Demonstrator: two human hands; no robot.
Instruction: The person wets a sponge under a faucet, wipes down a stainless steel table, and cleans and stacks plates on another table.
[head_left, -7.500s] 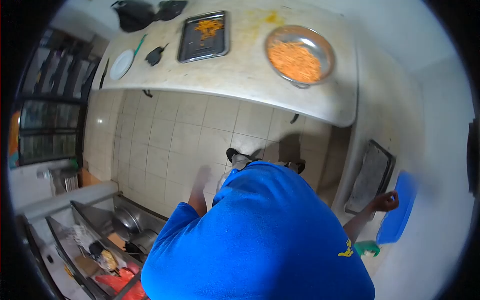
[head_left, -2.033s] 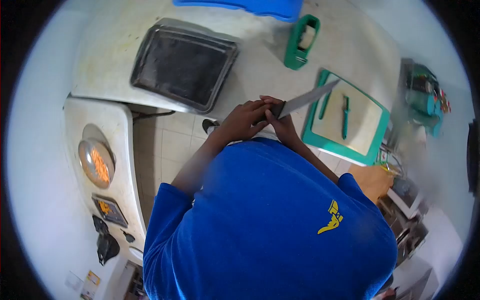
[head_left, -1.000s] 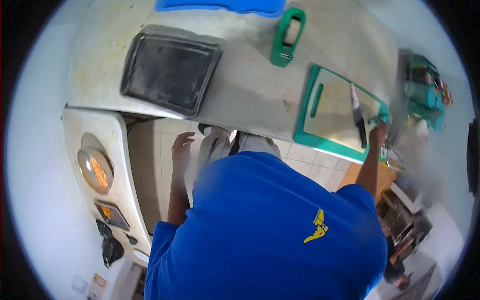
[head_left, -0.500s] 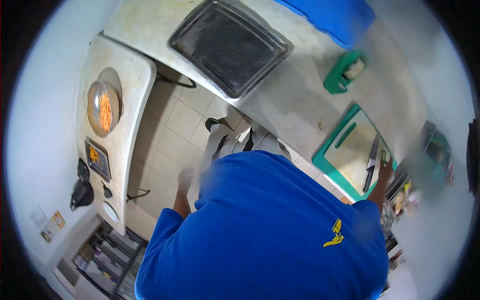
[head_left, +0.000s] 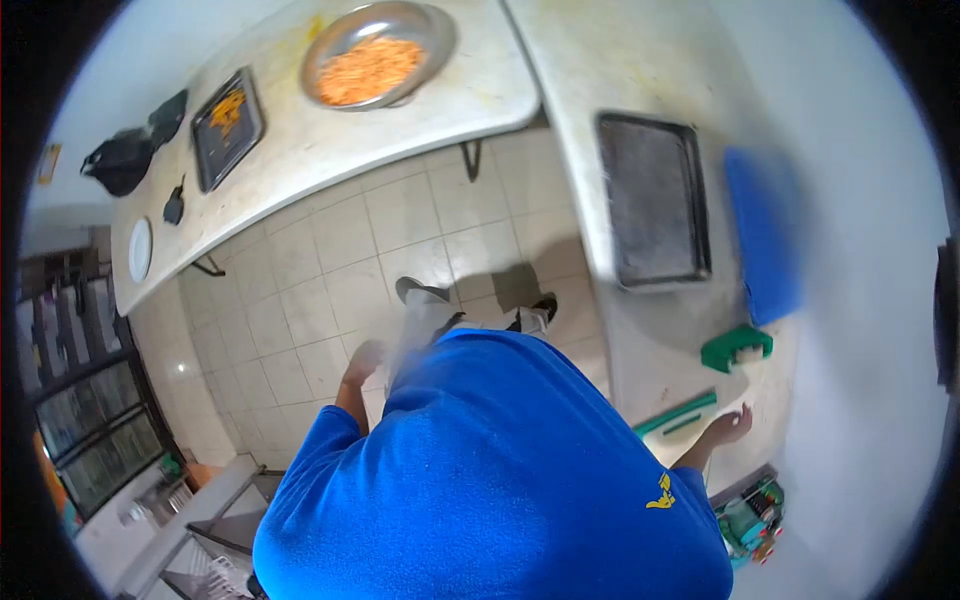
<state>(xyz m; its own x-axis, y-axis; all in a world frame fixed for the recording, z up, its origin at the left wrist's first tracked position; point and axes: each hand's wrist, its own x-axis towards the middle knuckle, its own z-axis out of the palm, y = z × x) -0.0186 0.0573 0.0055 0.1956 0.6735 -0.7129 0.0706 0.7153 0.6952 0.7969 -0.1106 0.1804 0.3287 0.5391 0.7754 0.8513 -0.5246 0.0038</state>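
My right hand [head_left: 730, 428] reaches out over the right-hand table with its fingers apart, and nothing shows in it. Beside it lies a green cutting board [head_left: 675, 412] with a dark green strip [head_left: 683, 424] on it; my arm and body cover most of the board. Just above this hand stands a green tape dispenser [head_left: 735, 349]. My left hand [head_left: 365, 360] hangs low by my side over the tiled floor, apart from any table. A smear in the picture blurs its fingers.
An empty dark baking tray [head_left: 655, 200] and a blue board [head_left: 762, 240] lie on the right-hand table. The other table [head_left: 350, 150] bears a metal bowl [head_left: 432, 45] of orange shreds, a small tray [head_left: 215, 165] with orange bits, a black bag [head_left: 120, 165] and a white plate [head_left: 140, 250].
My view and body have turned towards the table with the bowl. My right hand has left the knife and small green-edged item on the cutting board. The left hand still hangs low.
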